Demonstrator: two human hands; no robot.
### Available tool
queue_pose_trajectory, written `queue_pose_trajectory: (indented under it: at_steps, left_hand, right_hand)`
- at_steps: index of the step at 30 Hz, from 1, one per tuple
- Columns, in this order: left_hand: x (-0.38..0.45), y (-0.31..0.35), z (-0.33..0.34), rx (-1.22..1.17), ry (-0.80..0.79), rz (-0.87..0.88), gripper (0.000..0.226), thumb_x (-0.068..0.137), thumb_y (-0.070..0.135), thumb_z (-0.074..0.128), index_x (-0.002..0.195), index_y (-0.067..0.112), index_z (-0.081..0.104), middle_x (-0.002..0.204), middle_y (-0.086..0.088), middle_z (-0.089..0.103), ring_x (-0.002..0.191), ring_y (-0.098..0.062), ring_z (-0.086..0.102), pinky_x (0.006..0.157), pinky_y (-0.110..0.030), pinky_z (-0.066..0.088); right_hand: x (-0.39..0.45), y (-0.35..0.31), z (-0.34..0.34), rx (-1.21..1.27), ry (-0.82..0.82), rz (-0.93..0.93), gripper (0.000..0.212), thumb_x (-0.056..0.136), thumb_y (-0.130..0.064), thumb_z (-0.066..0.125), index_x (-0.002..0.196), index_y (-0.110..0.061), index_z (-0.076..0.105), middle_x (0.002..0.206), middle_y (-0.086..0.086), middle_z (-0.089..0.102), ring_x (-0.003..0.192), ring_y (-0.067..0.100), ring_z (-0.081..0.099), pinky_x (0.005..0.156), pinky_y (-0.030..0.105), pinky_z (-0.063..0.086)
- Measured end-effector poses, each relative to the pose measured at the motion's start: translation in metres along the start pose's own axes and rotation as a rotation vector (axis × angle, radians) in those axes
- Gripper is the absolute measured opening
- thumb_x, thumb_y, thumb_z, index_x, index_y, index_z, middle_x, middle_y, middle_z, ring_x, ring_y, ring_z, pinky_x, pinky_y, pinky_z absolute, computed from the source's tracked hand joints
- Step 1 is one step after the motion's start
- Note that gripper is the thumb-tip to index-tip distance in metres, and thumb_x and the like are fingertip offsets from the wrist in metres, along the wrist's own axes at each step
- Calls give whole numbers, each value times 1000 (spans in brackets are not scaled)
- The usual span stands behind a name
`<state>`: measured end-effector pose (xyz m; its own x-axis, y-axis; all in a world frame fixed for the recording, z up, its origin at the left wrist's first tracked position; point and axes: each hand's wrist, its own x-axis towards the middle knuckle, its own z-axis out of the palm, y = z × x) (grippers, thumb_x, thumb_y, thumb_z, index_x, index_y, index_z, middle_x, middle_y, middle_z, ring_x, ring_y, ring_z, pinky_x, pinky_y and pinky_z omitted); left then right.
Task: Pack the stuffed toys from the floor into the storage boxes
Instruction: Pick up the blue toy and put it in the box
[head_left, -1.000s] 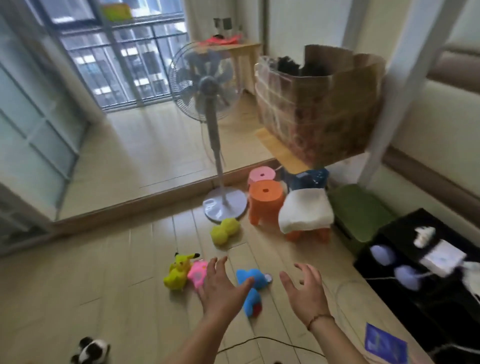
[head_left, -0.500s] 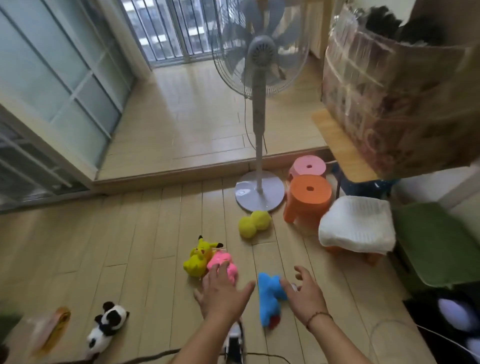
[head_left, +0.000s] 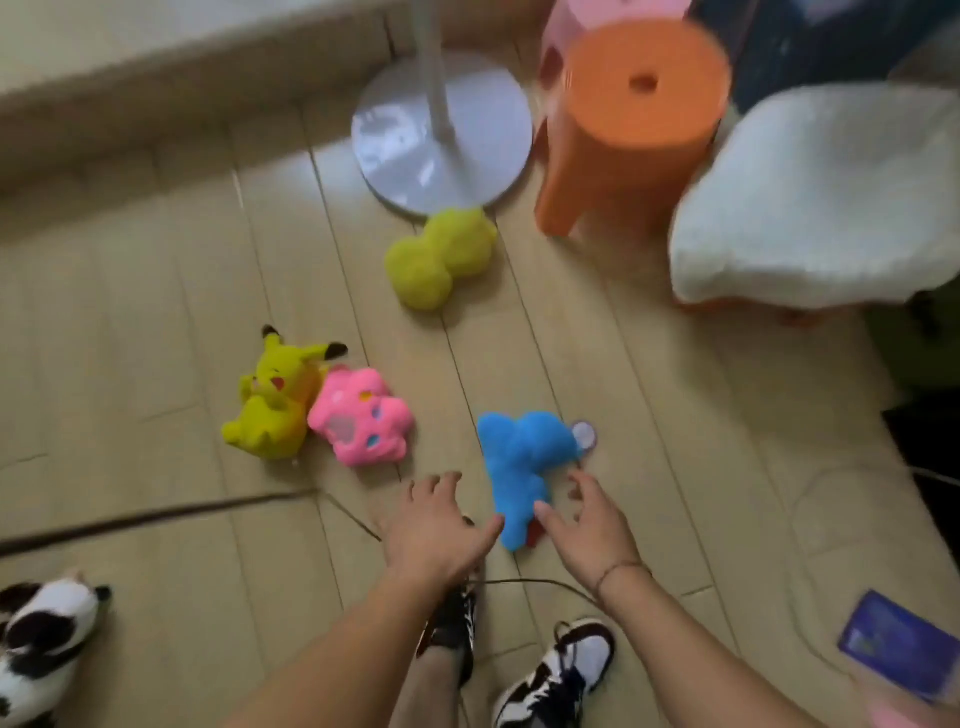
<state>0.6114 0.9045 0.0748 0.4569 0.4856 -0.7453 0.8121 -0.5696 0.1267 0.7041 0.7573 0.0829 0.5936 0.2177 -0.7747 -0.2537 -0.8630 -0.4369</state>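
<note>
Lying between both hands' fingers (head_left: 540, 512) (spread): blue toy (head_left: 519, 467).

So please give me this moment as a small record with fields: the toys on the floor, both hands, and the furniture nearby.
toys on floor: blue toy; pink toy touching yellow toy; green-yellow toy by fan base; black-and-white toy
left hand: open, beside blue toy
right hand: open, fingers spread at blue toy
furniture: orange stool; white-cushioned stool
storage boxes: not in view

Home living room: wood-plank floor (head_left: 156, 291), fan base (head_left: 441, 130), plastic stool (head_left: 634, 130), scattered plush toys (head_left: 441, 257).
</note>
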Motion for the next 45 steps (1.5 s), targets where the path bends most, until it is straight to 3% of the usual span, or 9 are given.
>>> queue_pose_trajectory:
  at_steps: [6,11,16,19,23,27,31,37,45]
  left_hand:
    - [136,1,117,-237,-97,158,86,80,53,65,149,19,27,152,-4,37,138,-23,38,113,-39,32]
    - [175,-2,157,-712,-174,-69,94,83,35,73,152,18,11,121,3,52,108,-17,60,91,-32,48]
    - [164,8,154,-879,-291,-170,35,90,37,61,121,21,56,117,2,67,101,-16,65,78,-31,51]
    - [120,31,119,-960,-280,-112,28,96,36,42,99,27,68,98,9,68,89,-14,63,73,-29,46]
    - [23,79,56,-883,-141,125,9,86,28,65,93,27,70,92,11,67,84,-12,59,69,-24,49]
    - [-107,144,-44,-735,-323,349,102,44,59,80,135,31,42,122,15,54,99,-1,60,77,-15,51]
    - [-238,210,-137,-652,-641,594,99,46,55,91,126,11,51,109,-6,72,95,-17,67,80,-32,56]
    - [-390,302,-218,-402,-549,1076,80,48,36,89,117,21,53,100,5,70,88,-9,66,78,-31,57]
    - [-537,363,-169,-20,-579,1616,85,42,47,92,112,52,43,105,26,63,91,1,65,78,-19,53]
  right_hand:
    - [142,99,102,-80,-57,83,73,73,-48,71,134,-19,42,134,10,51,121,31,52,97,38,45]
    - [170,118,155,19,-48,99,103,65,-46,82,144,-18,21,139,11,33,126,30,40,99,39,38]
    - [164,117,160,125,73,136,83,66,-24,80,135,-18,33,131,11,43,117,34,50,93,42,47]
    - [131,109,118,362,138,152,65,64,-14,77,120,-21,44,111,-1,58,103,27,59,84,36,51]
    - [34,82,27,894,53,83,61,64,18,68,111,-16,49,105,-3,65,105,31,63,73,32,58]
    - [-108,46,-92,1219,-50,-90,74,44,2,73,116,5,58,116,17,67,108,31,64,88,42,54]
    - [-254,23,-205,1080,-30,-223,85,41,-8,84,120,-5,55,124,22,62,112,33,60,95,51,49]
    - [-446,34,-322,1431,588,-388,108,41,-33,95,137,-22,44,126,10,63,112,38,60,75,56,54]
    - [-607,96,-285,1443,1457,-177,60,51,-35,89,105,-21,68,108,18,65,87,38,67,57,56,56]
